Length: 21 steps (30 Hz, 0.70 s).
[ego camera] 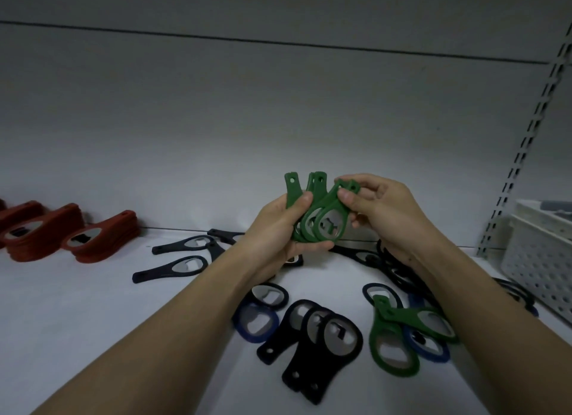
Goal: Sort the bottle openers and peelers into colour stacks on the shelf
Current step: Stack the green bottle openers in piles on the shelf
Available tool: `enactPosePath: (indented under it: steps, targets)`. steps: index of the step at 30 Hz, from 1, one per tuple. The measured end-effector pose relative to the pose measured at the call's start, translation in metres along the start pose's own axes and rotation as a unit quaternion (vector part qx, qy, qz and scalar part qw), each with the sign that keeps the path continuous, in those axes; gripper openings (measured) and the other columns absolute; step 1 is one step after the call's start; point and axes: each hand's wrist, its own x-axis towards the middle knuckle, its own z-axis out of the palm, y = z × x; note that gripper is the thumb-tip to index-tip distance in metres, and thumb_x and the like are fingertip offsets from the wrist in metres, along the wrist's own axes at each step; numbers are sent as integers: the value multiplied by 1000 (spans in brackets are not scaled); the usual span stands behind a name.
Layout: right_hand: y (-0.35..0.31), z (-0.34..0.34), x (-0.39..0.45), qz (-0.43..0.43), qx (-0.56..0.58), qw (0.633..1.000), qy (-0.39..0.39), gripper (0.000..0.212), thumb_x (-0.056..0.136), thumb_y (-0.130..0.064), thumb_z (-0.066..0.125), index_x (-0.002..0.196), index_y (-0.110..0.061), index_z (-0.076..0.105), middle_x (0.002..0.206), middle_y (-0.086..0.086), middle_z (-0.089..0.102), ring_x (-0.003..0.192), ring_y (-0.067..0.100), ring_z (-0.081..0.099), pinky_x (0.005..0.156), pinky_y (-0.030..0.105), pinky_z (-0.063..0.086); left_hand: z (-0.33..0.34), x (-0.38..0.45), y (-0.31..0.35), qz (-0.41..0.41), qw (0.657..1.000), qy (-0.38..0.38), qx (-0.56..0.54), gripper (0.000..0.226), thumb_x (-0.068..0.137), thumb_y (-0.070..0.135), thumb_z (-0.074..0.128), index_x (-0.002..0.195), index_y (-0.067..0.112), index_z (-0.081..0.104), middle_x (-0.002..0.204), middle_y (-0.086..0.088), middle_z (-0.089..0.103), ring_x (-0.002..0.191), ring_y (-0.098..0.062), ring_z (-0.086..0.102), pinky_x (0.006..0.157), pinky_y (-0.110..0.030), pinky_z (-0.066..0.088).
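My left hand grips a fanned bunch of several green bottle openers above the white shelf, handles pointing up. My right hand pinches the handle end of the rightmost green opener in that bunch. Two more green openers lie on the shelf at lower right. Red openers stand in stacks at the far left. Black openers lie fanned in front of me, with blue ones beside them and dark navy ones further left.
A white perforated basket stands at the right edge, with a slotted metal shelf upright behind it. More dark openers lie under my right forearm. The grey back wall closes the shelf.
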Motion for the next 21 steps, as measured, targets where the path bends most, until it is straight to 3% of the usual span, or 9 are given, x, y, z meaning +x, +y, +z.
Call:
enactPosePath:
  steps: [8, 15, 21]
  targets:
    - [-5, 1, -2, -18, 9, 1000, 9, 19, 91, -5, 64, 109, -11, 64, 79, -4, 74, 62, 10, 62, 50, 19, 48, 2, 2, 3, 11, 1000, -12, -22, 32, 104, 26, 44, 125, 8, 61, 113, -14, 72, 99, -29, 72, 73, -41, 62]
    - [-4, 1, -4, -33, -27, 999, 20, 15, 92, -7, 64, 104, -15, 64, 80, 0, 71, 54, 11, 55, 50, 23, 48, 3, 2, 2, 40, 999, 8, 14, 28, 102, 19, 51, 125, 6, 58, 116, -16, 70, 97, -31, 72, 68, -37, 61]
    - [-2, 3, -5, -33, -41, 998, 27, 16, 92, -6, 65, 105, -14, 63, 83, 3, 73, 54, 10, 57, 50, 22, 49, -1, 2, 2, 62, 996, 42, 53, 25, 97, 14, 60, 121, 11, 59, 115, -12, 70, 94, -27, 73, 67, -42, 61]
